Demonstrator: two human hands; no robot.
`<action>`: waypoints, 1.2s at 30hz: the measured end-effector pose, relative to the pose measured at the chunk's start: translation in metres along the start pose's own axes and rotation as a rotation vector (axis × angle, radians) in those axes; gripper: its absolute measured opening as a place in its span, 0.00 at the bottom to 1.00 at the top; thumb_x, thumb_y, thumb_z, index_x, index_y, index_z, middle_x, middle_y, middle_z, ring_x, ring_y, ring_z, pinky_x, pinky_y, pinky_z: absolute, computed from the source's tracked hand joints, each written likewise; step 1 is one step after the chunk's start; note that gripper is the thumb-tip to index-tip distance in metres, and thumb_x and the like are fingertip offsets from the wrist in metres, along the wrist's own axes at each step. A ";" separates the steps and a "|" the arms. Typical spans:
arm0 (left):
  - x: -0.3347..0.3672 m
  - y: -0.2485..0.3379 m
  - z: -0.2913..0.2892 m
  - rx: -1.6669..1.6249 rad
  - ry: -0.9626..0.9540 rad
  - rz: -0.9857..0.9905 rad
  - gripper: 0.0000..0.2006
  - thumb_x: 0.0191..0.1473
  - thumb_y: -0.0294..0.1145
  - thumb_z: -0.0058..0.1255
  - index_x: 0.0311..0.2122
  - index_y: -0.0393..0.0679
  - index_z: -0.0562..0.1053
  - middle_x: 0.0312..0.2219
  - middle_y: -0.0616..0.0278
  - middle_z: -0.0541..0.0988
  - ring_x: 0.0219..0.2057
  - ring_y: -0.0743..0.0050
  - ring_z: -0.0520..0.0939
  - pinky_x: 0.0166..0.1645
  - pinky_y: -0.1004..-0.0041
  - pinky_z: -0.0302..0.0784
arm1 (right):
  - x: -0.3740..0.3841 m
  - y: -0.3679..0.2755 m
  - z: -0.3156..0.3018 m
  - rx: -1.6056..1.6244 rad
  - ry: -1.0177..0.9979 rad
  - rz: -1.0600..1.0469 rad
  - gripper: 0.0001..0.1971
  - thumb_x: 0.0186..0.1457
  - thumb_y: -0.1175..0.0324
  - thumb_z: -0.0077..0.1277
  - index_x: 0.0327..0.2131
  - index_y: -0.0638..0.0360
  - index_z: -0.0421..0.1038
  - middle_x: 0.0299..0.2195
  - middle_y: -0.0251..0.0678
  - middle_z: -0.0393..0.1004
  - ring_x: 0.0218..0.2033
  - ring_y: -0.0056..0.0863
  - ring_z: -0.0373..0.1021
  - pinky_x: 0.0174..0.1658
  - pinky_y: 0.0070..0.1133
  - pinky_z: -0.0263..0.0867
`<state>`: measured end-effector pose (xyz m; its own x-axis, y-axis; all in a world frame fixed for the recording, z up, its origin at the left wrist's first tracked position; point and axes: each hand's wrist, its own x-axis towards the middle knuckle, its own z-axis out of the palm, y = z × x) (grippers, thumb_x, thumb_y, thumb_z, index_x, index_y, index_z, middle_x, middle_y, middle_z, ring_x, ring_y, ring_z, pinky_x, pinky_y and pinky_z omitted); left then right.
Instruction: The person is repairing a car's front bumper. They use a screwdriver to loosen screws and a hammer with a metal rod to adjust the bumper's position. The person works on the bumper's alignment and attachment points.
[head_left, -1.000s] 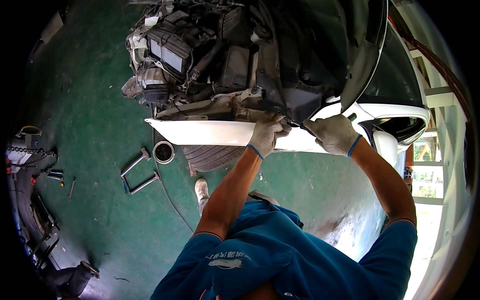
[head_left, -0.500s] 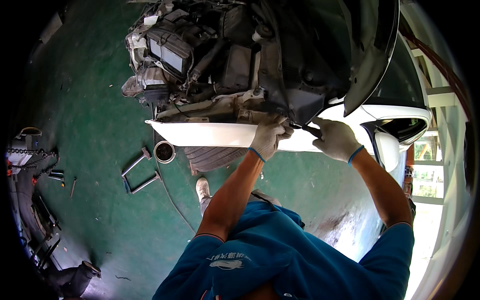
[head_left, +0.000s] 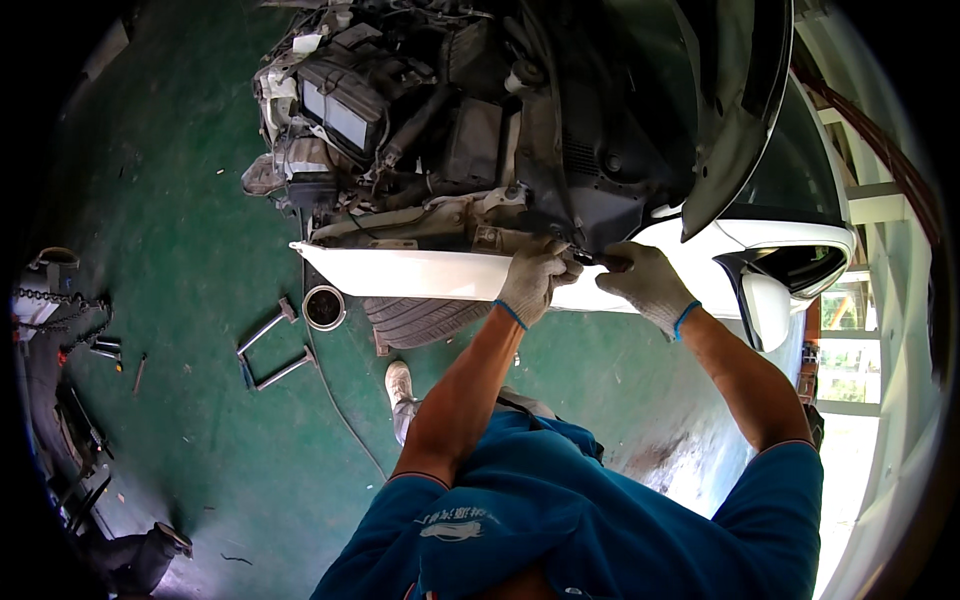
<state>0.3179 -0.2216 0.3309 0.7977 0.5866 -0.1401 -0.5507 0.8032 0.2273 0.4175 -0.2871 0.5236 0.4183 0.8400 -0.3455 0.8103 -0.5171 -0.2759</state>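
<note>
Both my hands wear pale work gloves with blue cuffs and meet over the inner edge of a white fender [head_left: 410, 272]. In my right hand [head_left: 652, 288] is a dark-handled tool [head_left: 614, 263], its kind too small to tell; it points left toward my other hand. My left hand [head_left: 536, 280] is closed, fingers bent at the rear top edge of the fender, near the tool's end. What its fingertips grip is hidden. Just beyond lies the black plastic cowl panel [head_left: 610, 205], at the base of the windscreen.
The open engine bay [head_left: 470, 140] spreads ahead, and a raised dark panel [head_left: 745, 130] overhangs on the right. A side mirror [head_left: 770, 308] juts out at right. Below the fender are a tyre [head_left: 425, 322], a round can [head_left: 323, 308], a hammer [head_left: 268, 325] and a cable [head_left: 335, 400].
My right hand has moved left, closer to my left hand, bringing the dark-handled tool along. My left hand stays at the fender edge. The view has shifted slightly.
</note>
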 end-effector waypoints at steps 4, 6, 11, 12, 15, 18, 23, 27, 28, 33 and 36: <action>0.008 -0.005 -0.008 0.050 -0.016 -0.006 0.24 0.43 0.11 0.38 0.49 0.33 0.69 0.40 0.52 0.78 0.30 0.64 0.82 0.38 0.68 0.81 | 0.011 -0.003 -0.031 -0.705 -0.253 -0.126 0.22 0.49 0.67 0.62 0.49 0.59 0.77 0.29 0.39 0.77 0.33 0.30 0.74 0.39 0.26 0.72; 0.002 0.003 0.002 0.046 0.010 -0.015 0.24 0.43 0.10 0.38 0.49 0.33 0.69 0.41 0.51 0.77 0.31 0.65 0.82 0.38 0.69 0.81 | 0.012 -0.005 -0.037 -0.604 -0.290 -0.138 0.25 0.48 0.70 0.62 0.53 0.60 0.76 0.31 0.38 0.78 0.33 0.31 0.75 0.41 0.26 0.73; 0.001 -0.001 -0.003 0.033 -0.006 -0.018 0.25 0.43 0.10 0.36 0.49 0.32 0.69 0.43 0.50 0.76 0.29 0.65 0.80 0.36 0.69 0.78 | 0.014 0.012 -0.030 -0.162 -0.191 -0.086 0.24 0.48 0.69 0.60 0.51 0.64 0.76 0.33 0.38 0.79 0.35 0.28 0.75 0.42 0.24 0.71; 0.000 -0.003 -0.001 0.015 0.042 -0.042 0.25 0.43 0.10 0.36 0.50 0.32 0.69 0.44 0.50 0.76 0.29 0.66 0.80 0.36 0.69 0.78 | 0.013 0.016 -0.028 -0.115 -0.161 -0.064 0.24 0.48 0.68 0.59 0.51 0.64 0.76 0.34 0.38 0.80 0.35 0.28 0.76 0.42 0.24 0.71; -0.001 -0.005 -0.004 0.044 -0.054 0.014 0.28 0.44 0.11 0.36 0.55 0.32 0.67 0.46 0.49 0.77 0.29 0.65 0.80 0.36 0.68 0.78 | 0.008 0.019 -0.017 0.067 -0.138 0.081 0.28 0.47 0.71 0.63 0.54 0.67 0.75 0.39 0.36 0.81 0.39 0.22 0.72 0.44 0.20 0.70; 0.001 -0.003 -0.003 0.054 -0.027 0.004 0.29 0.45 0.11 0.36 0.56 0.33 0.66 0.46 0.49 0.77 0.30 0.64 0.81 0.38 0.69 0.79 | 0.008 0.012 -0.006 0.295 -0.049 0.166 0.28 0.48 0.70 0.64 0.54 0.68 0.75 0.43 0.37 0.81 0.39 0.21 0.72 0.44 0.19 0.70; 0.002 0.001 -0.001 0.074 -0.007 -0.016 0.27 0.44 0.11 0.37 0.53 0.32 0.67 0.46 0.49 0.77 0.30 0.63 0.82 0.38 0.68 0.81 | 0.004 0.003 -0.010 0.009 -0.018 0.087 0.22 0.50 0.67 0.62 0.50 0.62 0.78 0.37 0.42 0.83 0.38 0.29 0.78 0.45 0.25 0.73; 0.005 0.003 0.000 0.083 0.001 -0.005 0.26 0.44 0.11 0.38 0.53 0.32 0.67 0.47 0.47 0.75 0.30 0.63 0.82 0.37 0.67 0.82 | 0.012 0.004 -0.035 -0.719 -0.298 -0.175 0.23 0.49 0.68 0.60 0.52 0.56 0.77 0.32 0.40 0.80 0.36 0.30 0.78 0.43 0.26 0.73; 0.006 0.002 -0.001 0.101 0.007 -0.022 0.26 0.43 0.11 0.38 0.52 0.32 0.66 0.47 0.47 0.74 0.30 0.62 0.82 0.37 0.67 0.81 | 0.013 0.009 -0.035 -0.527 -0.264 -0.149 0.23 0.49 0.69 0.60 0.51 0.57 0.77 0.32 0.39 0.80 0.36 0.30 0.77 0.43 0.26 0.73; -0.002 0.000 0.006 0.056 0.056 -0.025 0.27 0.42 0.11 0.37 0.52 0.33 0.66 0.47 0.47 0.73 0.28 0.61 0.80 0.37 0.66 0.80 | 0.005 0.027 -0.019 0.054 -0.106 0.039 0.28 0.45 0.73 0.63 0.54 0.63 0.76 0.40 0.35 0.81 0.40 0.22 0.74 0.48 0.20 0.72; -0.002 0.000 -0.003 0.081 -0.028 -0.018 0.28 0.42 0.11 0.37 0.53 0.33 0.67 0.48 0.49 0.74 0.29 0.62 0.80 0.39 0.66 0.80 | 0.003 0.025 -0.016 0.089 -0.086 0.083 0.29 0.43 0.75 0.63 0.54 0.65 0.77 0.42 0.36 0.81 0.42 0.23 0.75 0.50 0.20 0.72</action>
<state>0.3151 -0.2225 0.3289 0.8145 0.5679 -0.1183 -0.5153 0.8020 0.3021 0.4456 -0.2953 0.5301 0.4427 0.7787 -0.4446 0.7331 -0.5998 -0.3206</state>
